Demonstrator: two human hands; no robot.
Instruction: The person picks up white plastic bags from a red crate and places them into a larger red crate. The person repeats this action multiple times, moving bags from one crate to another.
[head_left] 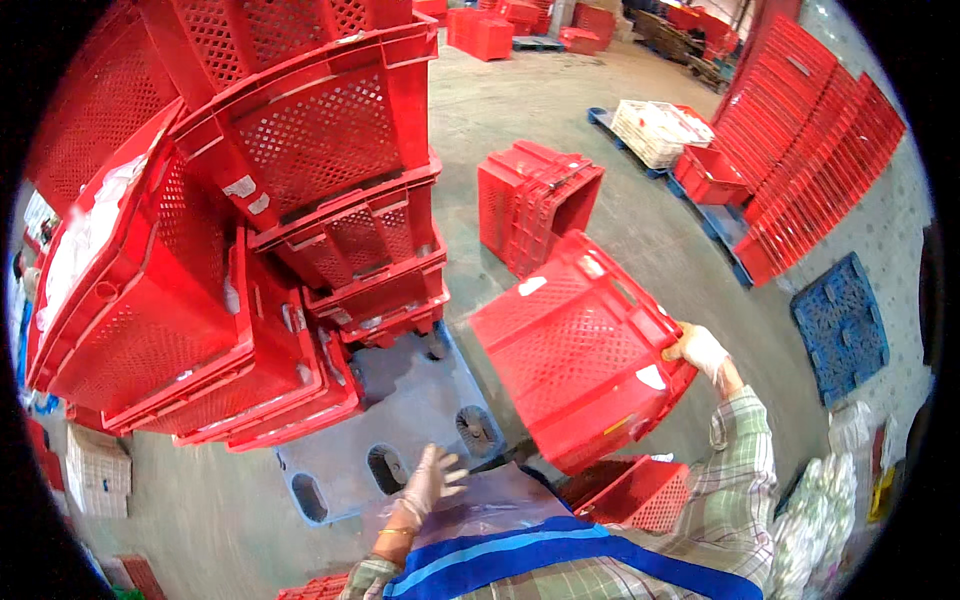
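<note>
Head view: the gloved right hand (697, 350), arm stretched forward, grips the rim of a red crate (580, 345) tilted above the concrete floor (620, 230). The gloved left hand (430, 482) hangs open, fingers spread and holding nothing, over a grey pallet (400, 420) beside the stacked crates (300, 200).

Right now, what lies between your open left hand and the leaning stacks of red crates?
In the head view, only the grey-blue pallet lies between the left hand and the red crate stacks; that part of its deck is bare.
</note>
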